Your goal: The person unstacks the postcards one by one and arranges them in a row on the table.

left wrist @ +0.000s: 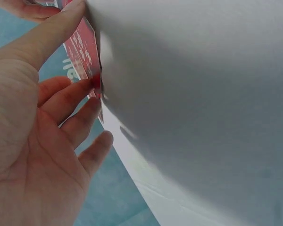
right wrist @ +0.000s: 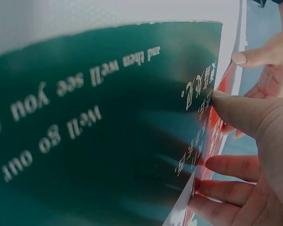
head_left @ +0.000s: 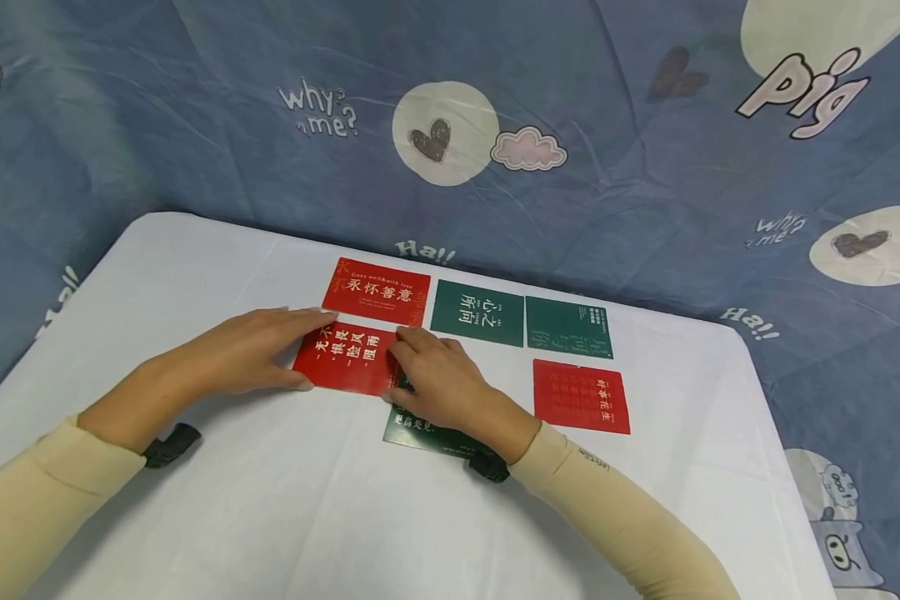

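Observation:
A red card with white characters (head_left: 352,358) lies on the white table, both hands at its ends. My left hand (head_left: 243,354) touches its left end, thumb near the front corner and fingers near the back one; in the left wrist view the fingers are fairly straight along the red card's edge (left wrist: 87,52). At the right end, my right hand (head_left: 442,379) touches the same card with thumb and fingertips spread. Beneath the right hand lies a dark green card (head_left: 420,433), partly hidden by hand and wrist. Its printed lettering shows in the right wrist view.
Behind the held-down card lies another red card (head_left: 378,292). Two green cards (head_left: 477,312) (head_left: 568,327) lie side by side to its right, with a red card (head_left: 581,397) in front of them. A blue patterned cloth (head_left: 570,208) hangs beyond the white table (head_left: 270,517).

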Demonstrator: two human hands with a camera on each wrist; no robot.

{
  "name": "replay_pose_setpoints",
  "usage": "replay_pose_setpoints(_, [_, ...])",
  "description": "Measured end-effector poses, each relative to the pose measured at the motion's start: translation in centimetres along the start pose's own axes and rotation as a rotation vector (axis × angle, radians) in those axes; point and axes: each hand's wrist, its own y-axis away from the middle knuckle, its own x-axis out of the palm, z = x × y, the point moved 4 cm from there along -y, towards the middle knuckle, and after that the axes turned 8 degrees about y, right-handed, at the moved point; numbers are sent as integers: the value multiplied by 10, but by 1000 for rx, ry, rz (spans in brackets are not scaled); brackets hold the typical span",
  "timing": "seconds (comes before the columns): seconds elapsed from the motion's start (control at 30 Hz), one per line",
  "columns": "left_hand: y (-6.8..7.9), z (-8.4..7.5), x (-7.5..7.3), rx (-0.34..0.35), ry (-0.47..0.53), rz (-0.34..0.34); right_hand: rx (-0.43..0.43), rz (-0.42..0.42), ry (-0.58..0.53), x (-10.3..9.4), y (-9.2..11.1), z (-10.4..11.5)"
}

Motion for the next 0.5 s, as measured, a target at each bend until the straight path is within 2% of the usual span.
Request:
replay_pose_setpoints(0.27, [0,-4,1,-5,-37,-29,9,-27,-55,0,4,-6])
replay_pose_setpoints(0.5, [-4,-25,3,59,-47,-50,1,-106,-115,-13,19,-17])
